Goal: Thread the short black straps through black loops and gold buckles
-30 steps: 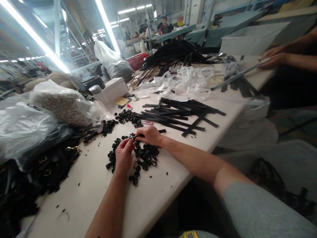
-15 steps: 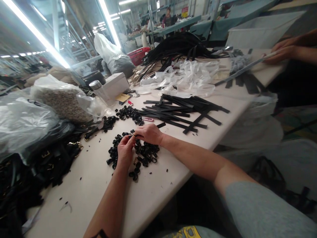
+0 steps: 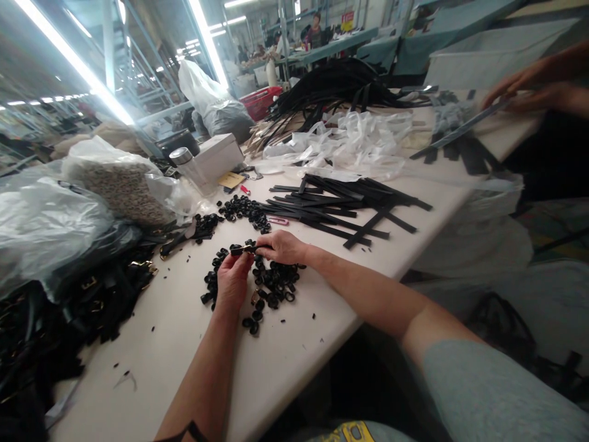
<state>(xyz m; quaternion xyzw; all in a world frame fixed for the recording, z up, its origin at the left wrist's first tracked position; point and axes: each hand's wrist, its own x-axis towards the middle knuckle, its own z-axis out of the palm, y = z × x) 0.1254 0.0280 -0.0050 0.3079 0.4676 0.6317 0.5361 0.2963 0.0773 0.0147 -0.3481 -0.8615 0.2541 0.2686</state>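
My left hand (image 3: pixel 232 279) and my right hand (image 3: pixel 281 246) meet over a heap of small black loops (image 3: pixel 271 285) on the pale table (image 3: pixel 285 362). Between the fingertips of both hands is a short black strap piece with a metal end (image 3: pixel 243 249). Both hands pinch it, the left from below and the right from the right side. A second cluster of black loops (image 3: pixel 243 210) lies just beyond. Flat black straps (image 3: pixel 340 205) are spread out to the right of my right hand.
Clear plastic bags (image 3: pixel 46 221) and a dark pile of buckled straps (image 3: pixel 69 313) fill the left. A white box (image 3: pixel 216 156), a metal-lidded jar (image 3: pixel 184 162), crumpled clear wrappers (image 3: pixel 350 144) and a strap heap (image 3: pixel 331 89) lie farther back. Another person's hands (image 3: pixel 529 86) work at the far right.
The strap piece now sticks out further left from between my fingertips. The other person's hands at far right have shifted and are blurred.
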